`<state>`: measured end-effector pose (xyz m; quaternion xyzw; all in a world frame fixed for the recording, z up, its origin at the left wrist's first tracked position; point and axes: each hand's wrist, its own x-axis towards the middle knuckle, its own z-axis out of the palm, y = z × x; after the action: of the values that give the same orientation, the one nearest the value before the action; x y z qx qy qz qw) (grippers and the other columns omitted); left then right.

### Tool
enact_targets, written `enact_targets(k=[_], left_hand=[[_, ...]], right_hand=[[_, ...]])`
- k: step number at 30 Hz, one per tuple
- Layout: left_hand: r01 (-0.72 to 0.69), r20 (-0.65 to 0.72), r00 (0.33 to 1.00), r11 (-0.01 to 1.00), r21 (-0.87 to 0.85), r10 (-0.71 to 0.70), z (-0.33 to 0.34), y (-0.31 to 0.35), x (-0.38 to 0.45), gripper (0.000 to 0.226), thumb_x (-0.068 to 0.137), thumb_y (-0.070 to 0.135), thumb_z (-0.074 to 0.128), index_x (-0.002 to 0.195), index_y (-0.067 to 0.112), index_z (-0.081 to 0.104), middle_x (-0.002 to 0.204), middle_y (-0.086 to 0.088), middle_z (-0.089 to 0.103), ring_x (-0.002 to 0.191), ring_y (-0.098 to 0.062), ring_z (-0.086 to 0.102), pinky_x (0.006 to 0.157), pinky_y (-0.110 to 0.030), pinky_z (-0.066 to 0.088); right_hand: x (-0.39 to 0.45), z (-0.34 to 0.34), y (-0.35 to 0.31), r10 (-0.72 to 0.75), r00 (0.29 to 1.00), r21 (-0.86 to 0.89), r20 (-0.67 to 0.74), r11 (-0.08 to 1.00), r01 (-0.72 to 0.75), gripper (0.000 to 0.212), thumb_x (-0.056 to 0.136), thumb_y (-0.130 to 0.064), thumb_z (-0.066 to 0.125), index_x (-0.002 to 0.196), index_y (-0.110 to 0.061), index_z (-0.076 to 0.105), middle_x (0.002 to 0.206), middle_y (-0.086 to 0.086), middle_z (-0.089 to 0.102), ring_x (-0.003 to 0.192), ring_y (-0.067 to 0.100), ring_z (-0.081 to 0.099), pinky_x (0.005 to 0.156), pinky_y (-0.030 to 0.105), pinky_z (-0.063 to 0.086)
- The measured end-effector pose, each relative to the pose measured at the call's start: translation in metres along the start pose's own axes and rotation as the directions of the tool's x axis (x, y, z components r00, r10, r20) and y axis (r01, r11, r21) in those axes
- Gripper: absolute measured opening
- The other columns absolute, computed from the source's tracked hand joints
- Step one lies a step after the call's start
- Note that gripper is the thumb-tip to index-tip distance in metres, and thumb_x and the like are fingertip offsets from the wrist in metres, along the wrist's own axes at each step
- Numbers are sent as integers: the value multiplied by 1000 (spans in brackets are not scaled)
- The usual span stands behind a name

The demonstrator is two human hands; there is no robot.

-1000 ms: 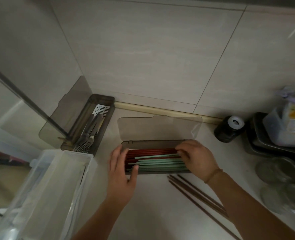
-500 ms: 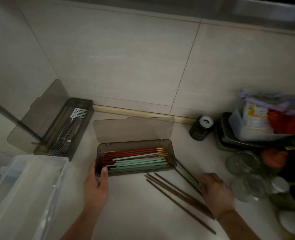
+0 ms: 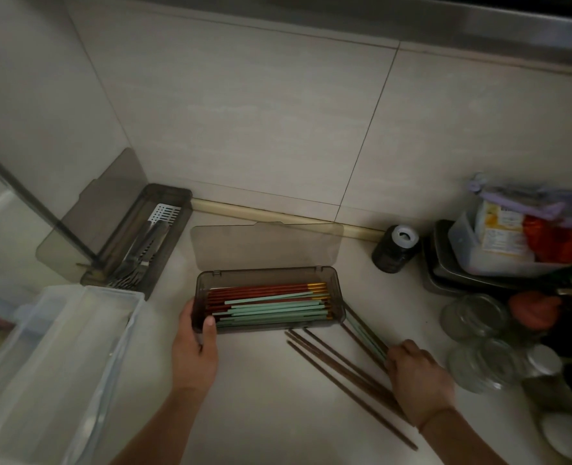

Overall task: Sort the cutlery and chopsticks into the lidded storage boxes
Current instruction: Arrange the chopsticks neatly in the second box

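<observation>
Left hand [image 3: 195, 352] grips chopstick box [image 3: 271, 276]; label [image 3: 502, 234] writing unreadable.

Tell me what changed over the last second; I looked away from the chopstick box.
The right hand left the chopstick box and moved right to the loose chopsticks on the counter, taking hold of some. The left hand shifted from the box's contents to gripping its left end. Both boxes stayed open.
</observation>
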<state>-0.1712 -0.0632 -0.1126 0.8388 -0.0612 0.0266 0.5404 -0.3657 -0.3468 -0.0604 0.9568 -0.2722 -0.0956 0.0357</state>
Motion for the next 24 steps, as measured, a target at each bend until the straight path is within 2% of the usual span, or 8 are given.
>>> enact_targets(k=[4,9,13,15,17,20,22,24], left_hand=[[-2,-8,1000,999,43,3,0,1,-1,61,89,59,34,139,24,41,108,6,62,89,-10,58,82,-27,44],[6,12,1000,1000,26,-6,-1,1,-1,61,90,59,34,140,26,39,112,8,60,97,-9,58,86,-27,45],[16,11,1000,1000,0,-16,-1,0,-1,61,90,61,35,141,27,39,115,6,62,104,-13,59,91,-31,47],[14,11,1000,1000,-9,-14,-1,-1,0,60,91,60,35,141,26,39,116,6,62,106,-12,60,92,-31,48],[3,19,1000,1000,-11,-3,-2,-1,0,58,91,60,35,140,29,38,116,8,62,106,-8,60,91,-29,49],[-11,22,1000,1000,-2,11,-3,-1,1,53,93,60,35,139,34,38,114,12,62,105,-4,60,89,-24,49],[-12,30,999,1000,7,12,-2,-1,1,51,93,58,35,139,36,37,114,13,62,104,-2,60,88,-24,49],[-1,34,999,1000,-7,1,-2,-1,2,51,93,57,36,139,34,38,114,13,62,105,-1,60,88,-27,51]], right_hand=[[2,-3,-5,23,996,-100,82,995,-15,20,95,-26,41,97,-26,60,104,-9,54,85,8,57,58,21,45],[0,-9,-4,56,996,-103,72,994,-48,26,94,-29,36,90,-28,62,95,-11,57,81,8,58,57,20,45],[-2,-32,2,189,981,46,-46,981,-187,28,96,-36,33,92,-27,59,88,-8,63,80,16,62,60,26,50],[5,-50,-1,262,955,224,-143,948,-226,20,94,-33,45,87,-25,62,81,0,65,70,26,62,54,29,45],[17,-63,-11,288,904,380,-315,911,-158,9,88,-23,60,85,-20,68,75,7,67,60,31,61,52,26,38],[41,-75,-41,62,836,396,-545,898,192,4,84,-16,68,87,-16,71,80,3,67,70,25,60,58,25,43],[62,-73,-64,-127,836,315,-534,888,336,5,83,-18,68,84,-20,72,88,-1,64,78,22,56,58,27,47],[85,-68,-83,-222,892,254,-395,906,338,11,87,-22,62,85,-26,72,90,-3,62,80,21,54,58,28,47]])
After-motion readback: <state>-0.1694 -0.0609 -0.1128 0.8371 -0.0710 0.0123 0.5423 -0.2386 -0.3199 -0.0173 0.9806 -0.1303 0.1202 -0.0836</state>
